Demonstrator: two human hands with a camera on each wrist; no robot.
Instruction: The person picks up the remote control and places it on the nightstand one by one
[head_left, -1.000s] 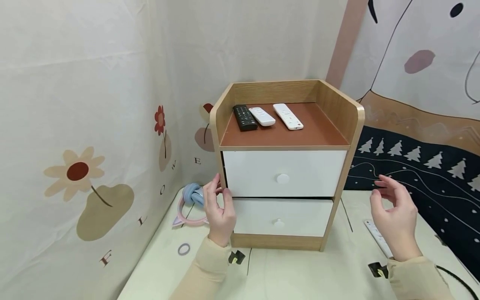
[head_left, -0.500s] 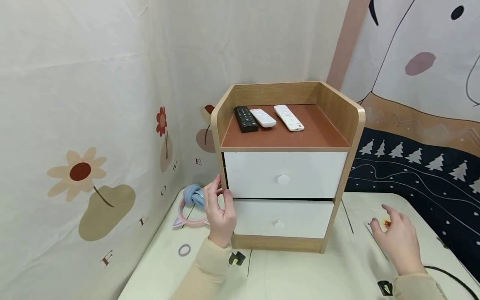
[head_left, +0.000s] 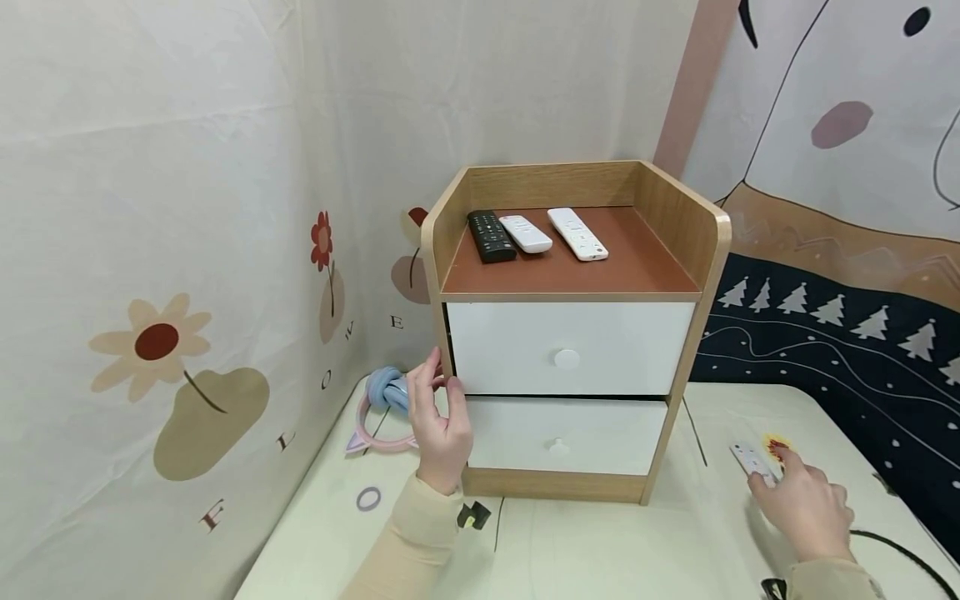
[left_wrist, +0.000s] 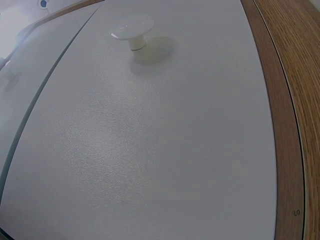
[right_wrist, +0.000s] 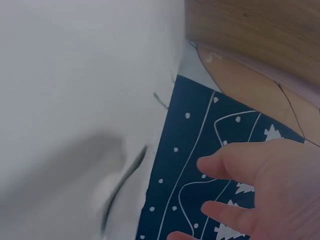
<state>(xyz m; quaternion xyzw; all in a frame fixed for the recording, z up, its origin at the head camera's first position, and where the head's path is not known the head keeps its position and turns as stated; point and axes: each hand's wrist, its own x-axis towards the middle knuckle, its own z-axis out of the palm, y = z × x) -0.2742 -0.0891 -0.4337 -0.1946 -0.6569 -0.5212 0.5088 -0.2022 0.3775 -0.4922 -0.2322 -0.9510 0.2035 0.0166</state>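
Note:
My left hand [head_left: 441, 433] holds the left front edge of a small wooden cabinet [head_left: 682, 250], thumb at the front and fingers along the side. Two white drawers fill its front: an upper drawer [head_left: 510, 346] and a lower drawer [head_left: 510, 437], each with a round white knob. A drawer knob [left_wrist: 134, 31] shows large in the left wrist view. On the table at right, my right hand [head_left: 810, 508] is low over a white remote control [head_left: 750, 460], thumb and index finger spread about it. The right wrist view shows my right hand's fingers [right_wrist: 225, 162] apart, without the remote.
A black remote [head_left: 491, 237] and two white ones, including a long white remote [head_left: 577, 234], lie on the cabinet top. Left on the table are a pink cat-ear headband [head_left: 386, 444], a blue knotted cloth [head_left: 387, 389] and a purple ring [head_left: 368, 498]. A black cable [head_left: 907, 554] lies right.
My right hand has gone down from beside the cabinet to the white remote on the table. The left hand stays on the cabinet edge.

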